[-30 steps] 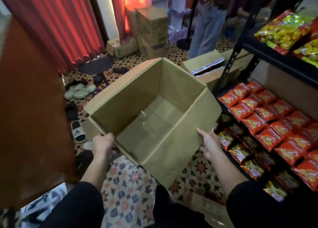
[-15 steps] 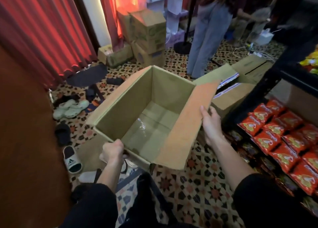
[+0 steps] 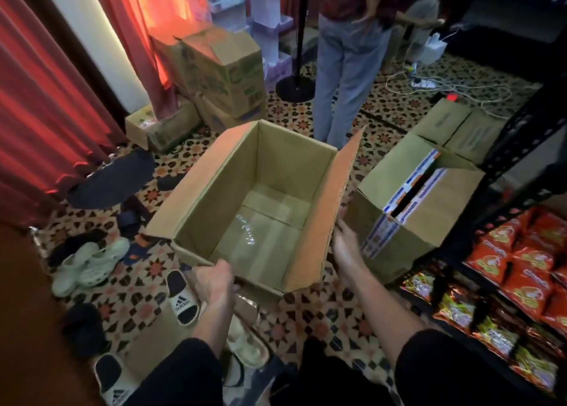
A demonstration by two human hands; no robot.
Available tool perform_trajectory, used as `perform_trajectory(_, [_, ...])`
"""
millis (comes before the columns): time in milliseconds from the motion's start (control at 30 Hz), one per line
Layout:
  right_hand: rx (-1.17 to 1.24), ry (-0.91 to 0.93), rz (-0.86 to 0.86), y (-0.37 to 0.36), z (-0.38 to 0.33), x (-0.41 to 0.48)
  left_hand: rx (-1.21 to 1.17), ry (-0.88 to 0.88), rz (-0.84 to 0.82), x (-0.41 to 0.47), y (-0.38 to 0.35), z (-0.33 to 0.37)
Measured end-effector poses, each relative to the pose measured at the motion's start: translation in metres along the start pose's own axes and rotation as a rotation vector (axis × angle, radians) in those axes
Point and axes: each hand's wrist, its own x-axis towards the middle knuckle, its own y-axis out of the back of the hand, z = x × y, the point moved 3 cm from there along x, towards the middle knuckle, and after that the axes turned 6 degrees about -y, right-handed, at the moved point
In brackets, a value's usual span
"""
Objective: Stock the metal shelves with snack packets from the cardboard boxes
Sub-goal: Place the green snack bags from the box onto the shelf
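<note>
Cardboard, bare inside but for a strip of clear tape: the empty cardboard box (image 3: pixel 254 209) is held tilted over the tiled floor. Left of its near corner lies a black-and-white slide (image 3: pixel 182 298) printed "adidas". The left hand (image 3: pixel 216 280) grips its near rim, fingers curled over the edge. The right hand (image 3: pixel 346 246) lies against the outside of its right flap, fingers fairly straight, pressing rather than curled. Just right of it stands a taped box (image 3: pixel 420 209), split along blue, orange and white tape too blurred to read. Further right, the metal shelves (image 3: pixel 521 148) carry red snack packets (image 3: pixel 527 270), logos illegible. The held box looks spent, so it is best set down well clear of the shoes, leaving the taped box within reach.
</note>
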Motion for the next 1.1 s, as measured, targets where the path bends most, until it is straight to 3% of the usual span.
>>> perform_trajectory(200, [-0.074,-0.197,-0.036,-0.019,0.006,0.088,0.115,0.020,-0.063,0.050,-0.076,0.043])
perform_trajectory(367, [0.002,-0.315,-0.104,-0.032,-0.007,0.162,0.174,-0.001,-0.170,0.122,-0.166,0.026])
perform_trajectory(500, [0.044,-0.271,-0.016,-0.029,-0.009,0.221,0.264,0.021,-0.330,0.189,-0.253,-0.014])
perform_trajectory(667, [0.147,-0.268,0.120,-0.019,0.007,0.298,0.346,-0.048,-0.451,0.175,-0.320,0.046])
perform_trajectory(767, [0.171,-0.281,0.190,-0.013,0.022,0.335,0.463,-0.086,-0.475,0.186,-0.360,0.045])
perform_trajectory(1100, [0.078,-0.403,0.499,-0.014,0.114,0.442,0.507,-0.024,-0.620,0.250,-0.500,-0.047])
